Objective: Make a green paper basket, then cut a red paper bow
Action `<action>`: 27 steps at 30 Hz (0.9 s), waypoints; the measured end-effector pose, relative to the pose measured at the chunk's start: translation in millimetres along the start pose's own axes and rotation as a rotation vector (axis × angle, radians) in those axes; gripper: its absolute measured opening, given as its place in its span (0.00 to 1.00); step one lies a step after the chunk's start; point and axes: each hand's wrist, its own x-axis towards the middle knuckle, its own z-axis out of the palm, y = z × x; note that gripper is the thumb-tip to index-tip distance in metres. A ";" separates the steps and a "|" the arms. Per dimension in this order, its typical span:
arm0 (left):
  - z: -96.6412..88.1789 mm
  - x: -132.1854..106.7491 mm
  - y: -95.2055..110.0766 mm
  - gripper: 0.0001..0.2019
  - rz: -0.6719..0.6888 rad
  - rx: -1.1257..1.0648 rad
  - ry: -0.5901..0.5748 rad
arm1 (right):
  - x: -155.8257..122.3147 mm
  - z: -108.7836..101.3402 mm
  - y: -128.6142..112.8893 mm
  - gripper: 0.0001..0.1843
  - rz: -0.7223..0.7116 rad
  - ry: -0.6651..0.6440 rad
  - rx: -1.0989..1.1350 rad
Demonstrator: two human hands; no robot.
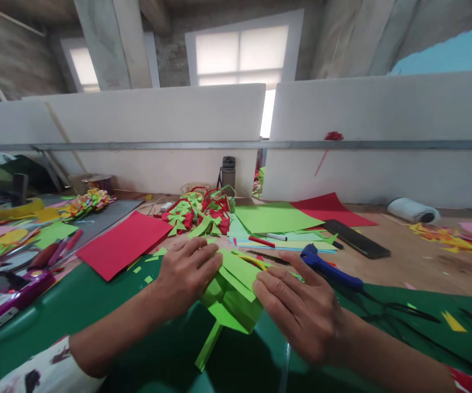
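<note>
A folded light-green paper piece [233, 297] lies on the dark green mat [108, 305] between both hands. My left hand [185, 273] rests on its left side, fingers curled over the folds and pressing them down. My right hand [297, 308] covers its right side, fingers together and bent onto the paper. A narrow green strip [208, 346] sticks out from under the piece toward me. The part of the paper under both palms is hidden.
A blue glue gun [329, 268] lies just right of my right hand, cord trailing right. Red sheet [123, 243] at left, green sheets [274, 217] and pens behind, a pile of green-red paper bows [198, 214], a black ruler [356, 238], a grey bottle [228, 172], white partition boards behind.
</note>
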 end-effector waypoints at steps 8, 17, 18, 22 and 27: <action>4.8 -1.6 0.5 0.08 -0.164 -0.280 -0.114 | -10.1 13.7 14.7 0.11 0.198 0.041 0.075; -8.8 6.3 -2.7 0.10 -0.818 -0.955 -0.321 | -4.4 14.8 23.3 0.10 0.487 -0.036 0.207; -8.0 6.4 -3.3 0.10 -0.899 -0.987 -0.292 | -3.9 14.2 23.1 0.11 0.513 -0.062 0.181; -5.9 8.9 -1.3 0.20 -1.294 -1.052 -0.091 | -2.7 13.3 24.8 0.12 0.547 -0.097 0.004; -7.5 20.3 32.1 0.19 -1.298 -1.302 -0.209 | 2.6 13.4 22.8 0.15 0.432 -0.035 -0.140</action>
